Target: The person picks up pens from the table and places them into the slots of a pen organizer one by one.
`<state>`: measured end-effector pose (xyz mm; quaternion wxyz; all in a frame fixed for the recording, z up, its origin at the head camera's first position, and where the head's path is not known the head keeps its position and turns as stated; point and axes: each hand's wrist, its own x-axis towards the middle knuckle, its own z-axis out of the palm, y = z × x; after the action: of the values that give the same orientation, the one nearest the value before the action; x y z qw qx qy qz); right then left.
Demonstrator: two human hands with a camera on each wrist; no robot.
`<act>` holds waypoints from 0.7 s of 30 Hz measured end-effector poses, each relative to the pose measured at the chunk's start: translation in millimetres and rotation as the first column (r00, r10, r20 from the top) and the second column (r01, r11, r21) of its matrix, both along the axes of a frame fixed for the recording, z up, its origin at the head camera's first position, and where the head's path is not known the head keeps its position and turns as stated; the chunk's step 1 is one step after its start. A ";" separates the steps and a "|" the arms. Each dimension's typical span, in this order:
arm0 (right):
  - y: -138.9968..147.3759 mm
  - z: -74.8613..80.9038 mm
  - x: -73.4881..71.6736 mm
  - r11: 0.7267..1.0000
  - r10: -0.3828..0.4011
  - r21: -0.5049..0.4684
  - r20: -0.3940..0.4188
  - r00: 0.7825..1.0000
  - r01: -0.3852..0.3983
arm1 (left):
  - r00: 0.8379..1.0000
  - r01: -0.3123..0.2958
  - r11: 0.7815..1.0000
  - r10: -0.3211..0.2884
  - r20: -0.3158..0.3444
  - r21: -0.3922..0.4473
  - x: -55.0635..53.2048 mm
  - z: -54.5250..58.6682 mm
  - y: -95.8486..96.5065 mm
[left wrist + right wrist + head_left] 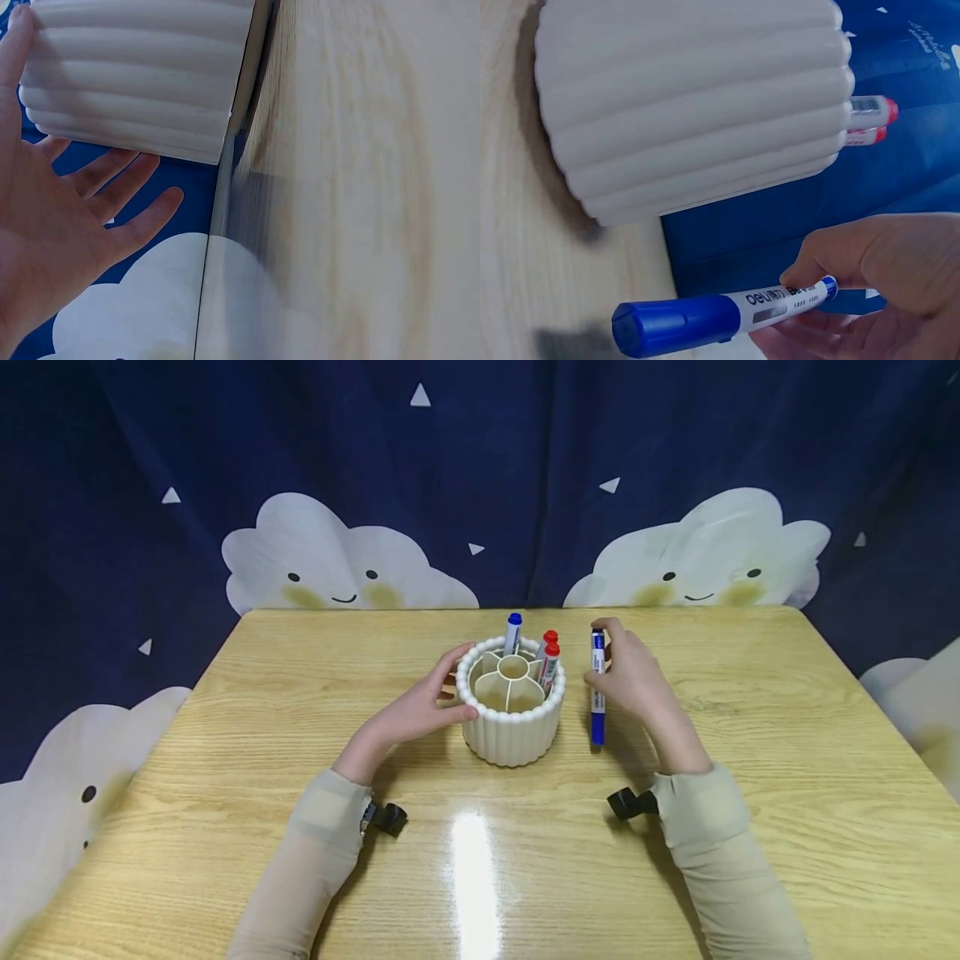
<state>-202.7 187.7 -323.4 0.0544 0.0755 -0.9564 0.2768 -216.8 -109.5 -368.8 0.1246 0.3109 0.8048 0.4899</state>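
A white ribbed pen holder [512, 735] with a beaded rim stands upright mid-table, divided into several compartments. My left hand [420, 706] rests against its left side, thumb on the near rim; in the left wrist view the fingers [142, 217] spread fairly straight, partly behind the holder. Inside stand a blue-capped marker [513, 633] at the back and two red-capped markers [550, 664] at the right. To the right of the holder, my right hand [633, 672] pinches a blue whiteboard marker [682, 322] near its tail end, the blue cap pointing down.
The wooden table [225, 760] reaches back to a dark blue curtain [525, 460] printed with white clouds and triangles. A small black camera [390, 818] sits on the left wrist, another camera [624, 803] on the right.
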 end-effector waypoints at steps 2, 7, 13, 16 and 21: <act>-0.5 5.3 2.9 1.000 -0.002 -0.006 -0.045 0.999 0.002 | 1.000 0.002 1.000 -0.002 0.005 -0.005 -0.1 1.2 0.2; -2.1 19.8 10.4 0.998 -0.041 -0.057 -0.152 0.987 0.032 | 1.000 0.004 1.000 -0.003 0.029 -0.015 6.4 13.2 2.2; -5.8 34.3 21.5 0.989 -0.088 -0.139 -0.216 0.973 0.058 | 0.999 0.009 1.000 -0.008 0.033 -0.020 19.6 31.9 4.8; -7.7 40.2 27.1 0.985 -0.091 -0.165 -0.267 0.959 0.048 | 0.999 0.009 1.000 -0.008 0.033 -0.016 21.6 34.2 5.0; -10.4 46.4 33.4 0.981 -0.081 -0.196 -0.374 0.924 0.007 | 0.999 0.003 1.000 -0.002 0.040 -0.014 20.0 32.5 4.6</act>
<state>-169.3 177.3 -276.9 0.2518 0.1006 -0.8981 0.3463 -196.8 -104.9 -336.2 0.1433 0.3013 0.8051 0.4904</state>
